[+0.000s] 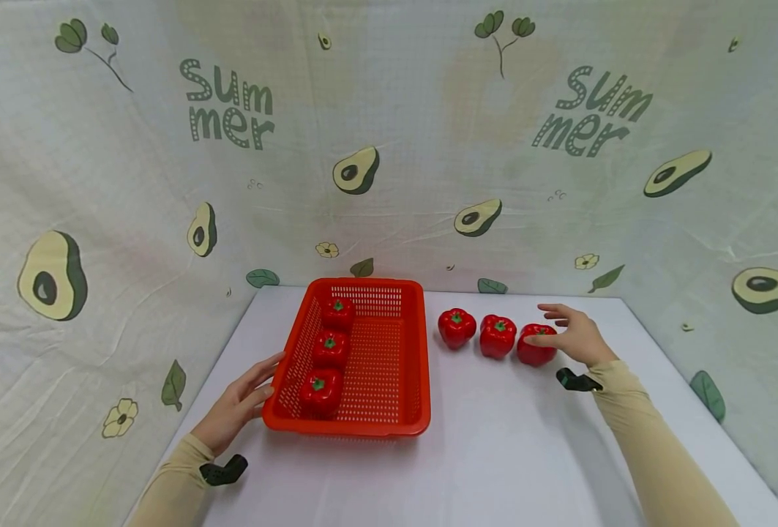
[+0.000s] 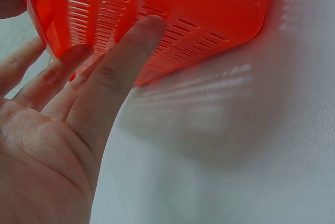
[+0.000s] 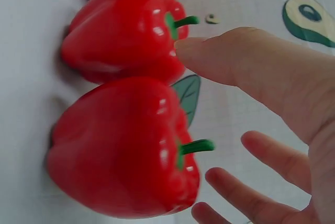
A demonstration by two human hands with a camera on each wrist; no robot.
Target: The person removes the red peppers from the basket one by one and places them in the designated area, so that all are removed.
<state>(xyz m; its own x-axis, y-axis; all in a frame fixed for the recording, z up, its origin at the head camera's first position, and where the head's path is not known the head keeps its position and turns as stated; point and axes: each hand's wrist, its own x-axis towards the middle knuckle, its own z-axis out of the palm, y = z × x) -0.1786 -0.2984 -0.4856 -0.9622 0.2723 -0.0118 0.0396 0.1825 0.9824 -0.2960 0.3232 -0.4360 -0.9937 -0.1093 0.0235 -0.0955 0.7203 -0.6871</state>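
Note:
A red plastic basket has three red bell peppers in a column along its left side, among them the nearest pepper. At the basket's left wall is my left hand, fingers extended; the left wrist view shows its thumb against the slotted outer wall. Three more bell peppers stand in a row to the basket's right: a left one, a middle one and a right one. Over the right pepper hovers my right hand, thumb and fingers spread, not closed around it.
A white-covered table carries everything. Behind and on both sides hangs a pale cloth printed with avocados, leaves and lettering. Each wrist wears a black device, one on the left and one on the right.

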